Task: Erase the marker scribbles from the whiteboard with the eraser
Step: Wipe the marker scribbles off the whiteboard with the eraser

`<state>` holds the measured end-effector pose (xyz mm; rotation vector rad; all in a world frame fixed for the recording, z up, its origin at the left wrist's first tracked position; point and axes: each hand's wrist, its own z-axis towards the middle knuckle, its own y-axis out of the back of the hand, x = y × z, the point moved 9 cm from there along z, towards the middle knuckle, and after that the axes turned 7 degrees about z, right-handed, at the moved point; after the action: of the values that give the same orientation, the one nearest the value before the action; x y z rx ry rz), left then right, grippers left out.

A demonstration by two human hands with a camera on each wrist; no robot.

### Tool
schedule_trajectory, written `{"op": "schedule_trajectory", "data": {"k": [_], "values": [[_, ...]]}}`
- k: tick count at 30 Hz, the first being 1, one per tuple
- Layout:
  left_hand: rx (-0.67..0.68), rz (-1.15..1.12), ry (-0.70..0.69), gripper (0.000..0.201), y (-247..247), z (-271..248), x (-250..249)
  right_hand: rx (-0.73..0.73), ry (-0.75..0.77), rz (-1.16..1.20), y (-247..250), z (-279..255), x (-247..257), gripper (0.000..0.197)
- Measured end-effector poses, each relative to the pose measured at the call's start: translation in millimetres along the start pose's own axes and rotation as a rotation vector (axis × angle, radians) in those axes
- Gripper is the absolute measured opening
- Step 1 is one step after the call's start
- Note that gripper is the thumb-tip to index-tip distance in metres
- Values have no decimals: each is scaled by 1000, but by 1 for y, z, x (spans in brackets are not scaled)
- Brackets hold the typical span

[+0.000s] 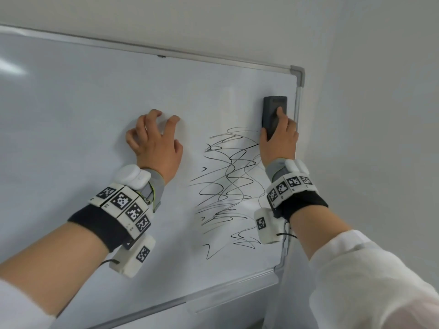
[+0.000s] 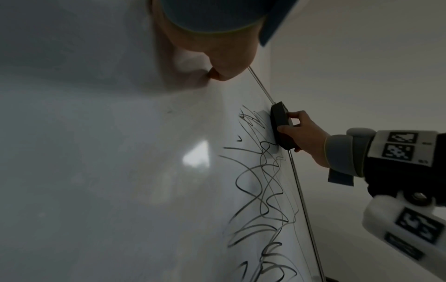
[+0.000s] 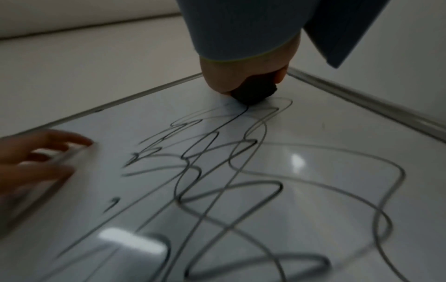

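Eraser: dark block, flat against the whiteboard near its top right corner, just inside the right frame edge, long side upright.
Right hand: grips the eraser from below, thumb on 1 side, fingers curled over its back.
Scribbles: black loops running from just under the eraser down toward the bottom right corner; almost all intact.
Left hand: left of the scribbles, fingertips bent and spread on bare board, holding nothing; apparently bracing it.
Step, as judged: wiping barely begun, eraser at the top of the marks.
Next move, as judged: firm downward strokes through the loops, pad kept flat, clear of the frame.
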<state>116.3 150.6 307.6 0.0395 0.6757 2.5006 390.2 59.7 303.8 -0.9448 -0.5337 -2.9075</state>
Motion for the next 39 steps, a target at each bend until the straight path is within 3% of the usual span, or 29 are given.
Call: {"op": "schedule_trajectory", "data": {"k": [5, 10, 16, 22, 27, 29, 34, 39], "values": [[5, -1, 1, 46, -3, -2, -3, 45, 107, -40, -8, -9, -2, 59], [9, 3, -9, 46, -6, -5, -5, -69, -81, 33, 5, 5, -26, 58], [9, 2, 6, 48, -11, -6, -3, 81, 195, 67, -33, -40, 25, 57], [7, -9, 4, 49, -18, -11, 1, 101, 371, 55, -46, -64, 40, 55], [12, -22, -6, 48, -18, -14, 1, 31, 62, 80, -33, -39, -2, 58], [14, -23, -2, 48, -18, -14, 3, 0, 54, 103, -34, -42, 1, 58], [8, -29, -4, 50, -19, -13, 6, 109, 267, 130, -60, -79, 47, 58], [8, -31, -23, 49, -18, -14, 10, 103, 479, 63, -64, -95, 71, 55]]}}
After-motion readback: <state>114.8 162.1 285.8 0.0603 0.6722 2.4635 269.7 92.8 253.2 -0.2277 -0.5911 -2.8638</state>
